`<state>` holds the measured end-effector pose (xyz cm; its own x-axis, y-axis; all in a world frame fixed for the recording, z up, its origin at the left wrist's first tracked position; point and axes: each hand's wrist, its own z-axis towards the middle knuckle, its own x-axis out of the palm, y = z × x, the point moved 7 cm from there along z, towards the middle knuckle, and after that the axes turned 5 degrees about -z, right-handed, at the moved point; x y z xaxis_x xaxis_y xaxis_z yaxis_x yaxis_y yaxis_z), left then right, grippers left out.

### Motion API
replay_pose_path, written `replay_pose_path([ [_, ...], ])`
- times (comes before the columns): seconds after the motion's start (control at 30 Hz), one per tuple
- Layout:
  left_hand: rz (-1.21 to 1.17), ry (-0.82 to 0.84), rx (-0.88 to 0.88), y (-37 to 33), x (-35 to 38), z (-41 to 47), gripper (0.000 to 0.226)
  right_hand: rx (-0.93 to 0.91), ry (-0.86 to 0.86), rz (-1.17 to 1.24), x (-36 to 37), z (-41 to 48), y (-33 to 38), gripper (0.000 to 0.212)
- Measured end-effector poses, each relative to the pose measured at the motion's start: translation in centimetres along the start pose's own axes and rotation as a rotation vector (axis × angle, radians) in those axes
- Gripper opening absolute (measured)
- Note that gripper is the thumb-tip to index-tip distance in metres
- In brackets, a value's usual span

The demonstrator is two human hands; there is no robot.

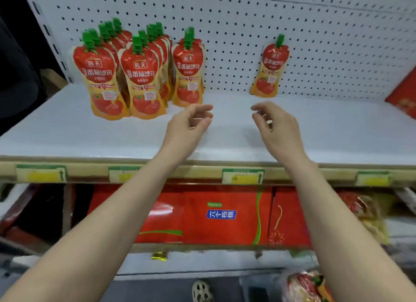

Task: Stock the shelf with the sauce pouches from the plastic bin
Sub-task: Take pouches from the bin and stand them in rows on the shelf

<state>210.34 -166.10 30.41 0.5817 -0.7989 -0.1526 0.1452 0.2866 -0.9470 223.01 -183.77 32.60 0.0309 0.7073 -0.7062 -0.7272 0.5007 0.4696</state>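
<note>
Shelf (315, 133): white, flat, backed by a pegboard (292, 31). Pouches (139, 76): red and orange with green caps, standing upright in three rows at the shelf's back left (the row nearest the centre is the shortest). Lone pouch (270, 69): same kind, upright against the pegboard at the right, well apart from the rows. Left hand (189, 124): over the middle of the shelf, just in front of the shortest row, fingers loosely curled, holding nothing. Right hand (274, 124): beside it, in front of and a little left of the lone pouch, fingers likewise relaxed and empty; the two hands are apart, palms turned toward each other. Price tags (243, 176): green and yellow, along the shelf's front rail. Red boxes (225, 214): on the lower shelf (202, 247), packed side by side. Red pack (405, 94): at the shelf's far right, partly cut off.
</note>
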Motion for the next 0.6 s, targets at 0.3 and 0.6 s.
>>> replay_pose_path([
  [0.3, -0.16, 0.311, -0.038, 1.8, 11.7, -14.8, 0.023, 0.418, -0.232, -0.09, -9.8, -27.2, -9.2, 0.017],
  [0.6, 0.049, 0.69, -0.363, 14.1, 27.8, -26.8, 0.028, 1.082, 0.04, -0.102, -8.9, -50.4, -24.1, 0.022],
])
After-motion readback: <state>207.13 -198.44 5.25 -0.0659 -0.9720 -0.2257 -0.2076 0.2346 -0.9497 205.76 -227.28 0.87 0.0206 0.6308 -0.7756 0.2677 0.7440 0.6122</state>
